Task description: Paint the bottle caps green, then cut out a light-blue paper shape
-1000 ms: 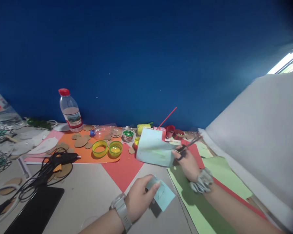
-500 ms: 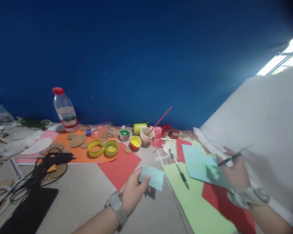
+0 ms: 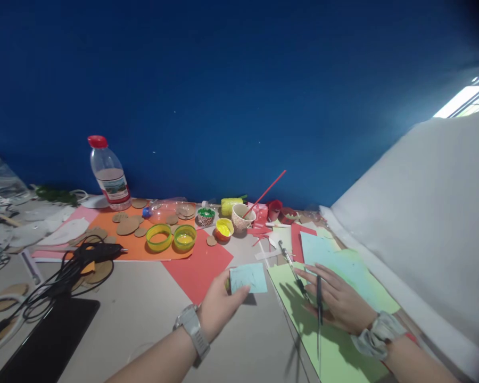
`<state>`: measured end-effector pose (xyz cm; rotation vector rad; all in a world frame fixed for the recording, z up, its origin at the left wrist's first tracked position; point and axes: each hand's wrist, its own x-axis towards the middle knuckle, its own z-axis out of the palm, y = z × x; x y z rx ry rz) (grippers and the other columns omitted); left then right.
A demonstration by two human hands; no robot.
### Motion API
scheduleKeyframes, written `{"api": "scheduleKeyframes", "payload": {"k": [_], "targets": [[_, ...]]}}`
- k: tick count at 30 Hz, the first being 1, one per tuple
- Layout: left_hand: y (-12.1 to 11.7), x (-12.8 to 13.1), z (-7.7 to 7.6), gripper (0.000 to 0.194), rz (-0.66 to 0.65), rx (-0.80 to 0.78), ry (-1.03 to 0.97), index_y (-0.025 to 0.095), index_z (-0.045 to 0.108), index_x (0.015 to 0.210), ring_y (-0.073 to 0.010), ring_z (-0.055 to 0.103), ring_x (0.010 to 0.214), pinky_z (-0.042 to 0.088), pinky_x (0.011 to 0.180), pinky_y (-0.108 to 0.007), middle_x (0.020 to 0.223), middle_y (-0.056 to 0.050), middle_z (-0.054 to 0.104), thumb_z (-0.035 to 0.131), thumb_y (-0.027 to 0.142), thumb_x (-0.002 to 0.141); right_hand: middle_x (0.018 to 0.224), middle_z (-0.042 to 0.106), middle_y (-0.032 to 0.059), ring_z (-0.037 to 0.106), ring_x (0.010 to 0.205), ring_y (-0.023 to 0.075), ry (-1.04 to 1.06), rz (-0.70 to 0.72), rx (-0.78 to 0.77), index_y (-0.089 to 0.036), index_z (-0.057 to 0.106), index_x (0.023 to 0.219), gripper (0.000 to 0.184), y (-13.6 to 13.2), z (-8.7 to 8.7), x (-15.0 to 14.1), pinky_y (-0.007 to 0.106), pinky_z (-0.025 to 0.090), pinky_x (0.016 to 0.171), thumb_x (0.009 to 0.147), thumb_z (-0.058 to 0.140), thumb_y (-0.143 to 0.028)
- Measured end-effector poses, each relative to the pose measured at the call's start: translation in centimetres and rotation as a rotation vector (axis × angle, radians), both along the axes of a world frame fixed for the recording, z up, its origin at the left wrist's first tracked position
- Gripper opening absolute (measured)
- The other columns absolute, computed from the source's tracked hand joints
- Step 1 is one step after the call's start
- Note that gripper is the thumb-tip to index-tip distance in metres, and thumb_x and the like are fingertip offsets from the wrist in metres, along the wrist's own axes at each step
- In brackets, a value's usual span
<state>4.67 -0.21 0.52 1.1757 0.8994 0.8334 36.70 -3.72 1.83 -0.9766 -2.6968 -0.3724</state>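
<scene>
My left hand [image 3: 219, 304] is pinching a small pale-blue paper [image 3: 249, 275], flat, straight-edged and marked with thin dark lines, just above the grey worktop [image 3: 143, 308]. My right hand [image 3: 337, 300], fingers loosely spread, is carrying black scissors [image 3: 319, 302] over green paper [image 3: 339, 361].

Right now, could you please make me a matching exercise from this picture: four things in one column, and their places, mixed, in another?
1. Note
2. Scissors
3. Red stick
4. Phone

A. In a cup
B. At the picture's lower left
C. In the left hand
D. In the right hand

Pairs: 1-C, 2-D, 3-A, 4-B.
</scene>
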Motion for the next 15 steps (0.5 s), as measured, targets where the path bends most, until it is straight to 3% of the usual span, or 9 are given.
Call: {"api": "scheduleKeyframes", "payload": {"k": [6, 12, 15], "targets": [[0.0, 0.1, -0.3, 0.030, 0.001, -0.001, -0.007, 0.011, 0.063, 0.101, -0.0231, 0.065, 0.090, 0.050, 0.083, -0.035, 0.097, -0.010, 0.072, 0.067, 0.031, 0.079, 0.134, 0.057, 0.0157, 0.044, 0.132, 0.0279, -0.070, 0.050, 0.007, -0.016, 0.051, 0.129, 0.049, -0.5, -0.3, 0.9, 0.048, 0.040, 0.106, 0.084, 0.063, -0.031], [0.1, 0.1, 0.0, 0.027, -0.001, 0.001, 0.011, 0.012, 0.064, 0.097, -0.0223, 0.065, 0.088, 0.050, 0.079, -0.032, 0.093, -0.008, 0.072, 0.066, 0.030, 0.078, 0.132, 0.058, 0.0159, 0.040, 0.135, 0.0289, -0.015, 0.009, 0.034, -0.016, 0.037, 0.141, 0.061, -0.7, 0.3, -0.1, 0.050, 0.039, 0.106, 0.088, 0.055, -0.040], [0.0, 0.1, -0.2, 0.026, -0.002, 0.010, 0.029, 0.012, 0.063, 0.097, -0.0213, 0.064, 0.085, 0.049, 0.078, -0.031, 0.091, -0.008, 0.071, 0.065, 0.031, 0.080, 0.131, 0.059, 0.0148, 0.041, 0.134, 0.0293, -0.059, 0.097, 0.066, -0.016, 0.046, 0.134, 0.056, -0.9, 1.1, -1.4, 0.049, 0.038, 0.107, 0.087, 0.057, -0.045]]}}
